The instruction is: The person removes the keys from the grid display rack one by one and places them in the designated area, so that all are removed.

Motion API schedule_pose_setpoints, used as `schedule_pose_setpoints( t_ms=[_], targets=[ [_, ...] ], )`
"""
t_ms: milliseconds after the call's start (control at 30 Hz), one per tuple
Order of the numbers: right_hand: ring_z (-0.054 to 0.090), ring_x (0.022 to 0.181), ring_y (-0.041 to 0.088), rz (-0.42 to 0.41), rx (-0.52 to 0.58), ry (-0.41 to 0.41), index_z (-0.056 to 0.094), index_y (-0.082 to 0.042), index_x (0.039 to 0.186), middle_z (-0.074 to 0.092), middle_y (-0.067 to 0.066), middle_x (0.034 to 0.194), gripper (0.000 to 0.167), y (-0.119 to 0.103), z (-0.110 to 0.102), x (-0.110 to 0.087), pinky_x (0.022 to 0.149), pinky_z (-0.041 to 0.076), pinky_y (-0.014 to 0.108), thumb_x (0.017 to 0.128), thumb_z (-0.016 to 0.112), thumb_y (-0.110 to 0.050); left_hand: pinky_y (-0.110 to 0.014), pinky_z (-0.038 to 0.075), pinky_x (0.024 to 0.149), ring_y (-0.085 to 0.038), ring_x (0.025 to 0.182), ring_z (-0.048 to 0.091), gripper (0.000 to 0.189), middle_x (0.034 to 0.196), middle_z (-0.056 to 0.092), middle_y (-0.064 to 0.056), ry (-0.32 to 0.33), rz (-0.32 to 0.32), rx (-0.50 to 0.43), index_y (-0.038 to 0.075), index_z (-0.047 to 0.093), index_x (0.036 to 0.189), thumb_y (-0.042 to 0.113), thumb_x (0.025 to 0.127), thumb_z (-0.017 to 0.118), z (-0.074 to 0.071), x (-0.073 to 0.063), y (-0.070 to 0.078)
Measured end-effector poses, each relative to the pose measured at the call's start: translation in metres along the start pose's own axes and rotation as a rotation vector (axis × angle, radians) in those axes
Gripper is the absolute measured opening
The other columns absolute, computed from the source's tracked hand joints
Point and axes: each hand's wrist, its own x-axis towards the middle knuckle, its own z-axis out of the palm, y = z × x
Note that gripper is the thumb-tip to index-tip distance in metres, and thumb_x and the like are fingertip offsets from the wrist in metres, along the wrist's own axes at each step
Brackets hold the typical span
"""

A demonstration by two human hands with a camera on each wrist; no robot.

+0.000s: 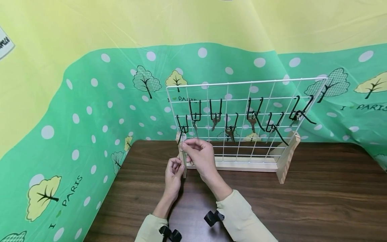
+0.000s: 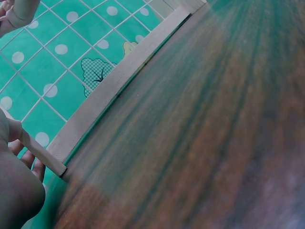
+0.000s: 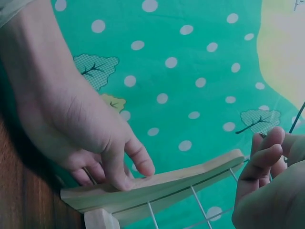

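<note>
A white wire grid rack stands on a wooden base, with black double hooks along it. Keys hang from several hooks, some with black cords. At the rack's left end, my right hand pinches a small key-like piece just below the lower left hook; the fingertips mostly hide it. Lower down, my left hand grips the wooden end support between thumb and fingers. The right wrist view shows the left thumb and index finger on the support's edge, with the right hand beside its upper end.
The rack's right wooden support stands on the dark wood table. Behind and to the left hangs a green and yellow cloth with white dots and printed trees. A black camera mount sits on the right sleeve.
</note>
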Motion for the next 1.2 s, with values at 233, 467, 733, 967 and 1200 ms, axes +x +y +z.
schedule_pose_setpoints(
  t_ms=[233,467,733,967,1200],
  targets=[
    [0.051,0.049,0.006,0.038,-0.002,-0.053,0.072,0.005,0.132,0.074,-0.005,0.081,0.035,-0.005,-0.003,-0.002,0.048,0.04,0.018,0.097,0.078,0.003,-0.021,0.051,0.102,-0.008,0.116,0.061,0.021,0.117,0.062,-0.01,0.002,-0.029,-0.007,-0.019,0.044,0.122,-0.017,0.104,0.055,0.0,0.0,0.002],
    [0.048,0.052,0.007,0.03,0.017,-0.123,0.065,0.003,0.147,0.069,-0.006,0.084,0.047,-0.004,-0.005,-0.004,0.05,0.037,0.019,0.1,0.072,0.002,-0.021,0.051,0.101,-0.012,0.117,0.063,0.021,0.115,0.063,-0.009,0.004,-0.019,-0.007,-0.019,0.045,0.121,-0.015,0.104,0.056,0.0,0.0,0.001],
    [0.048,0.05,0.006,0.032,0.057,-0.146,0.064,0.004,0.143,0.064,-0.005,0.08,0.041,-0.006,-0.003,-0.008,0.047,0.036,0.019,0.103,0.069,0.001,-0.022,0.051,0.102,-0.011,0.114,0.065,0.021,0.117,0.066,-0.006,0.002,-0.014,-0.011,-0.019,0.044,0.121,-0.015,0.104,0.056,0.0,0.0,0.001],
    [0.048,0.047,0.006,0.039,0.107,-0.131,0.069,0.006,0.124,0.062,0.0,0.074,0.019,-0.01,0.002,-0.013,0.043,0.037,0.017,0.107,0.068,-0.002,-0.022,0.05,0.105,-0.008,0.115,0.065,0.02,0.112,0.067,0.003,-0.01,-0.012,-0.003,-0.017,0.045,0.12,-0.014,0.104,0.057,-0.002,0.001,0.0],
    [0.048,0.046,0.007,0.035,0.115,-0.095,0.075,0.004,0.111,0.061,-0.001,0.07,0.011,-0.014,0.005,-0.018,0.043,0.036,0.017,0.107,0.069,-0.005,-0.023,0.049,0.109,-0.007,0.121,0.066,0.017,0.12,0.072,0.004,-0.013,-0.012,-0.008,-0.014,0.047,0.117,-0.012,0.105,0.059,-0.003,0.001,0.001]
  ],
)
